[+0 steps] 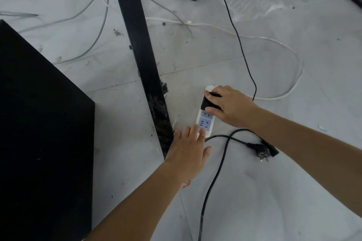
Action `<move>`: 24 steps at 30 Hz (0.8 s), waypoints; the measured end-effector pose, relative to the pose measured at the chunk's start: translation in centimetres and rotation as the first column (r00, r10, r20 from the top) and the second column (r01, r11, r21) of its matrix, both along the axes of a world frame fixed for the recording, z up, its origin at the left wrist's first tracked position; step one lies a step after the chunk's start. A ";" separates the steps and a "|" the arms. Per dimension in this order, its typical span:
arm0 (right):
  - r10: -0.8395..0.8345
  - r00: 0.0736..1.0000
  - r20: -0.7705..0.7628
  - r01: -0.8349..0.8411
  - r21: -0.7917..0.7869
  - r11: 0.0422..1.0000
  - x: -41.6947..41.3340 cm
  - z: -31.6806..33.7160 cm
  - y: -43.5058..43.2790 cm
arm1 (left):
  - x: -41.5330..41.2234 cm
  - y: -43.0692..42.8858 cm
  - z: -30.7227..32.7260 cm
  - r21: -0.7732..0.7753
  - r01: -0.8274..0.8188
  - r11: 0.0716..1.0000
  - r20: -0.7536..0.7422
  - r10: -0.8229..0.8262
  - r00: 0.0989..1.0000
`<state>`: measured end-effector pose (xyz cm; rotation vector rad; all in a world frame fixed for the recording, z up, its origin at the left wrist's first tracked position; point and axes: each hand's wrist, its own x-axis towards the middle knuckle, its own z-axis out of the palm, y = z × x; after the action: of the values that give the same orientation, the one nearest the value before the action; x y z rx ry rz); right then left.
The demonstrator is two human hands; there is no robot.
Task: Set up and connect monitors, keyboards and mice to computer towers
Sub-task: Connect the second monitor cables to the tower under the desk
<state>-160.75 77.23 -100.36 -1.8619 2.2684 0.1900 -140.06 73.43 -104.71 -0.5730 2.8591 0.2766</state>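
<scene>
the power strip lies on the floor. left grip, fingers flat, pins its near end; right grip pinches the black plug at its far end. light, slippery strip: likely needs holding down; take the stiff plug by its sides.

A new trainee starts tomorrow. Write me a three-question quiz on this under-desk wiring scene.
1. True or false: the left hand touches the near end of the white power strip with straight fingers.
2. What does the right hand grip? A) a black plug on the strip B) a mouse C) a keyboard
3. Fill in: the loose plug, held by neither hand, lies to the person's ____ of the strip.

Key: 1 true; 2 A; 3 right.
</scene>
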 end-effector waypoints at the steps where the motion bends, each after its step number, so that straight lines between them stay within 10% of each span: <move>1: -0.008 1.000 0.026 0.009 -0.012 1.000 0.0 0.0 0.2 | 0.0 0.1 0.0 0.003 0.000 1.000 -0.003 0.000 1.000; 13: 0.094 0.970 -0.223 -0.080 0.071 0.994 1.8 0.6 -2.8 | 0.5 0.4 -1.5 0.013 -0.030 0.999 -0.155 0.032 0.987; 19: -0.058 0.989 0.136 0.075 -0.121 0.990 0.0 -2.0 1.5 | 0.4 0.5 -1.1 -0.042 0.004 0.999 -0.094 -0.008 0.996; 24: -0.056 0.998 0.031 0.058 -0.036 0.998 1.0 -0.9 -0.3 | 0.8 0.8 -1.4 -0.049 -0.012 0.999 -0.062 0.009 0.998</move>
<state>-159.70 76.88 -101.30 -1.8026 2.3170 0.1121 -139.30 74.22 -106.15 -0.5986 2.9303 0.2300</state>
